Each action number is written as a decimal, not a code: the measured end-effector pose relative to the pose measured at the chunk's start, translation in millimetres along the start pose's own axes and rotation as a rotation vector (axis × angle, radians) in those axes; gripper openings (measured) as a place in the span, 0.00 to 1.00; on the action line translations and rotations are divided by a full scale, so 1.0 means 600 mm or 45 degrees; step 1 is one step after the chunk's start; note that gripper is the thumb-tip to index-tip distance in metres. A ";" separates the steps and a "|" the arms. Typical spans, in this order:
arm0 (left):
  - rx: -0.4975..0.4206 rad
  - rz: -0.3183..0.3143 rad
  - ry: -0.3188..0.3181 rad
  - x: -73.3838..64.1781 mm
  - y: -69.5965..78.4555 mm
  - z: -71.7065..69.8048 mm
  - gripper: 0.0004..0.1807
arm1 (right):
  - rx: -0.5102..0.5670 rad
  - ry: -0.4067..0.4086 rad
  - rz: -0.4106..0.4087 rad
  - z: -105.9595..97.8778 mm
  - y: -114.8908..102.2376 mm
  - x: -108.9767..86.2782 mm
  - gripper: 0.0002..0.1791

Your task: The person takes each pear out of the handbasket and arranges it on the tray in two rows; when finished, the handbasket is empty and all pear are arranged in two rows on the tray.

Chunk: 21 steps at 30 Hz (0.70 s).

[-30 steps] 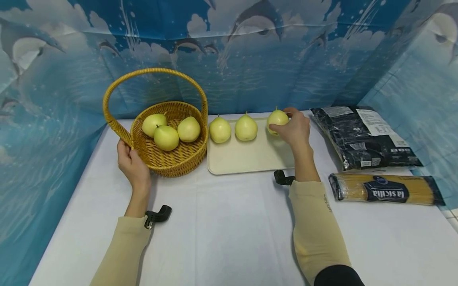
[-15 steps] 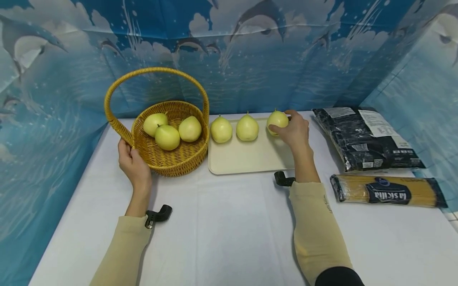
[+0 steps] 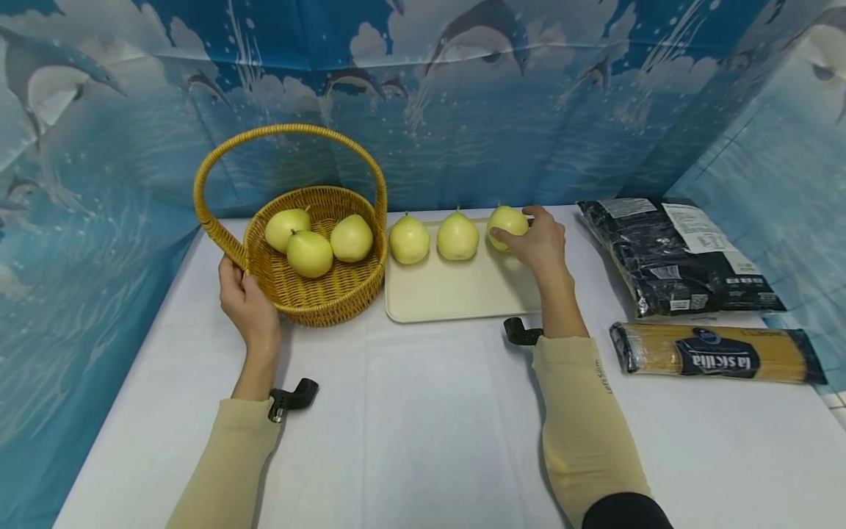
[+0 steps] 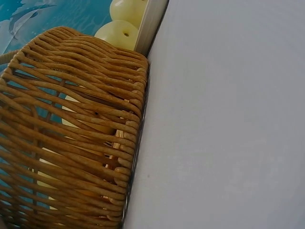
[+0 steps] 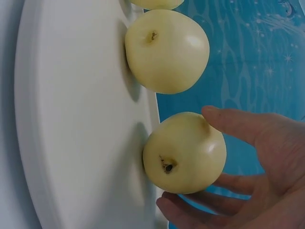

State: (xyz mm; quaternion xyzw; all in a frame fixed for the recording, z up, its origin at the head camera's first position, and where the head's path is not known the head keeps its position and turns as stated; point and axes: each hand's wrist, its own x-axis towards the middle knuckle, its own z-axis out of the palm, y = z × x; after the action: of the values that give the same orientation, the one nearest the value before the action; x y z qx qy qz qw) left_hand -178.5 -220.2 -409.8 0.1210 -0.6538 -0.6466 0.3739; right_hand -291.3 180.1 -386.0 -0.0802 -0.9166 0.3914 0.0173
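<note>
My left hand [image 3: 251, 305] grips the left side of a woven wicker basket [image 3: 330, 312], at the foot of its tall handle. Three yellow-green pears [image 3: 309, 254] lie inside the basket. The left wrist view is mostly filled by the basket's wall [image 4: 71, 129]; my left fingers hardly show there. At the far right of a cream tray [image 3: 456, 297], my right hand [image 3: 543, 246] holds a pear [image 3: 507, 226] between thumb and fingers. In the right wrist view that pear [image 5: 183, 152] has the thumb on one side and fingers on the other. Two more pears [image 3: 457, 236] stand in a row to its left.
A black plastic package [image 3: 681, 257] with white labels lies at the right, beyond a pack of spaghetti [image 3: 717, 353]. A blue dolphin-print curtain [image 3: 456, 147] hangs close behind the basket and tray. White cloth [image 3: 423, 411] covers the table in front.
My right hand and the pear in it have shifted slightly left, toward the other pears on the tray. The left hand and basket stay in place.
</note>
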 end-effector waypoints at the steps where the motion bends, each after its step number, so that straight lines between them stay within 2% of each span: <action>1: -0.002 -0.001 0.001 0.000 0.001 0.000 0.26 | 0.000 0.002 0.001 -0.001 0.000 0.000 0.46; 8: 0.007 -0.013 0.003 0.003 -0.005 -0.001 0.26 | 0.018 0.016 0.010 -0.008 -0.009 -0.005 0.44; 14: 0.023 0.013 0.001 0.018 -0.040 -0.008 0.26 | 0.005 0.026 -0.023 -0.023 -0.028 -0.013 0.42; 18: 0.015 0.013 -0.001 0.024 -0.055 -0.011 0.26 | 0.023 0.069 -0.115 -0.036 -0.044 -0.023 0.40; 21: 0.011 -0.001 -0.003 0.020 -0.041 -0.008 0.27 | 0.063 0.076 -0.218 -0.045 -0.056 -0.032 0.39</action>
State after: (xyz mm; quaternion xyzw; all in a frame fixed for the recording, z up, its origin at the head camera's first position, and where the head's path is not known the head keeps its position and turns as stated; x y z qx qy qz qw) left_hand -191.6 -235.2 -429.4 0.1221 -0.6570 -0.6439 0.3726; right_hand -274.1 173.6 -342.5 -0.0126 -0.9092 0.4085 0.0799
